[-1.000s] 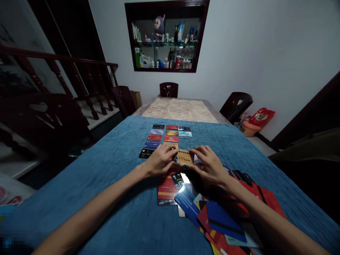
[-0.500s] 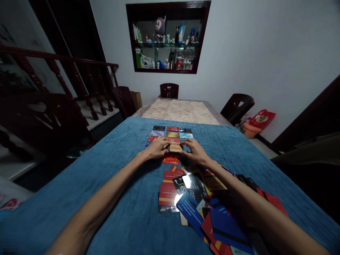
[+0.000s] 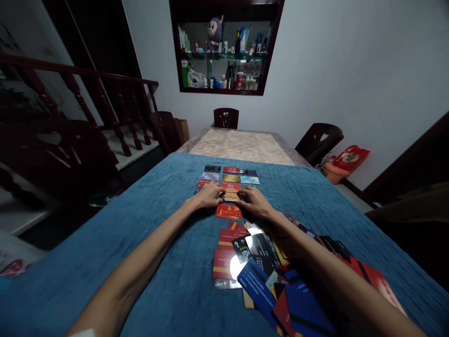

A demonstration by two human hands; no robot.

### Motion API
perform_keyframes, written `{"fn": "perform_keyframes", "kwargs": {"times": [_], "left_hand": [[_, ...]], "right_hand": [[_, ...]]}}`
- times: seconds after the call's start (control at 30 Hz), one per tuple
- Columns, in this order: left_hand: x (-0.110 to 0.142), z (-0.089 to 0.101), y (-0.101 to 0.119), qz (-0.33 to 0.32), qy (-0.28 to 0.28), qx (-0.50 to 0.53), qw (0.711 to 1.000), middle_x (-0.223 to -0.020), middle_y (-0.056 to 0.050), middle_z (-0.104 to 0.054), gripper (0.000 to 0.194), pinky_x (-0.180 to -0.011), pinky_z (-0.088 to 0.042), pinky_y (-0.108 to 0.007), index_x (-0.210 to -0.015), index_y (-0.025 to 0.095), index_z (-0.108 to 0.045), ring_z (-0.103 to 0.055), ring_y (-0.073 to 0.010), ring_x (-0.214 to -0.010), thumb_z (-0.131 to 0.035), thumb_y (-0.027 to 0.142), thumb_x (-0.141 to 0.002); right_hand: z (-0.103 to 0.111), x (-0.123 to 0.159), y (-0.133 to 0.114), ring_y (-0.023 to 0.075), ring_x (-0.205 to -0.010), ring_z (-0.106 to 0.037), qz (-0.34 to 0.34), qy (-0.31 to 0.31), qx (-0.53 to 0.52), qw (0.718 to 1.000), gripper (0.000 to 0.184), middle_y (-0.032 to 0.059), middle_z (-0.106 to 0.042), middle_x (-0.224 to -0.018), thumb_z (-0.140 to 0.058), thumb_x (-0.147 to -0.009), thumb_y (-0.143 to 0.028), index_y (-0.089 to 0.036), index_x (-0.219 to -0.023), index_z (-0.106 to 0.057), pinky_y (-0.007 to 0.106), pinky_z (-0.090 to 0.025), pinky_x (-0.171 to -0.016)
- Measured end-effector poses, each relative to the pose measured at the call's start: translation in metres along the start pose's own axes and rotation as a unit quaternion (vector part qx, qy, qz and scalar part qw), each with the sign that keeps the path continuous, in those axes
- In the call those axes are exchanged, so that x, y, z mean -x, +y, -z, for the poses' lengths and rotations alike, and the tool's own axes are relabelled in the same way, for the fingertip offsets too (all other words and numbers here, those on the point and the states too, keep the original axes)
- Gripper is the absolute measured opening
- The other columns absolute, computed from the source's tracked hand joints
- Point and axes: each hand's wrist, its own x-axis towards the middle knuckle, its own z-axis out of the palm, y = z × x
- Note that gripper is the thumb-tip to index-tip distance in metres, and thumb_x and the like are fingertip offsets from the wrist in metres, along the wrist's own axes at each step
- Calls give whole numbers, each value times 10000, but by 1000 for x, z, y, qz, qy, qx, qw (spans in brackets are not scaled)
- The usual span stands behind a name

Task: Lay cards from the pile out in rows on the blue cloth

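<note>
On the blue cloth (image 3: pixel 154 224) plastic cards lie in a neat grid (image 3: pixel 229 175) of three columns. My left hand (image 3: pixel 207 195) and my right hand (image 3: pixel 254 201) rest at the near end of the grid, fingertips pinched on either side of a gold-orange card (image 3: pixel 231 196) lying flat in the middle column. A red card (image 3: pixel 228 211) lies just below it, between my wrists. A loose heap of red, blue and black cards (image 3: pixel 266 267) spreads under my right forearm.
The cloth covers the near part of a long table; bare marble-patterned top (image 3: pixel 242 145) shows beyond. Dark chairs (image 3: pixel 226 118) stand at the far end and both sides. A stair railing (image 3: pixel 70 89) runs on the left, a wall shelf (image 3: pixel 224 47) behind.
Both hands carried the gold-orange card forward from the near side to the end of the middle column and lowered it onto the cloth. The red card below it came into view.
</note>
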Motion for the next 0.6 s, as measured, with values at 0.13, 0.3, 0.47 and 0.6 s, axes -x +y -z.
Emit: {"fn": "perform_keyframes", "kwargs": {"times": [0.13, 0.3, 0.47, 0.6], "left_hand": [[1, 1, 0, -3, -15, -9, 1000, -1130, -101, -628, 296, -946, -439, -380, -1112, 179, -666, -547, -257, -1055, -592, 204, -826], [1, -2, -1, -5, -14, -8, 1000, -1119, -94, -626, 282, -947, -432, -383, -1102, 186, -661, -534, -257, -1072, -589, 216, -831], [1, -5, -3, -8, -6, -3, 1000, -1103, -98, -619, 271, -954, -426, -406, -1086, 193, -666, -520, -270, -1093, -585, 217, -829], [1, -5, -2, -5, -6, -3, 1000, -1115, -100, -614, 286, -964, -422, -407, -1098, 190, -663, -514, -269, -1102, -586, 218, -825]], "right_hand": [[-2, 0, -1, 228, -971, -543, 1, -12, 8, 1000, 194, 90, -634, -1037, -627, -859, -324, -201, -997, -686, 331, -412, -860], [-3, 1, -1, 224, -986, -546, -4, -16, 16, 1000, 197, 90, -627, -1046, -625, -865, -324, -209, -1017, -677, 317, -418, -860], [-3, -1, 0, 221, -980, -558, -5, -21, 18, 1000, 194, 86, -625, -1037, -630, -861, -331, -209, -1000, -688, 317, -427, -853], [-2, -2, 0, 224, -958, -574, -8, -27, 18, 999, 190, 99, -635, -1026, -631, -855, -325, -196, -979, -695, 317, -431, -842]]}}
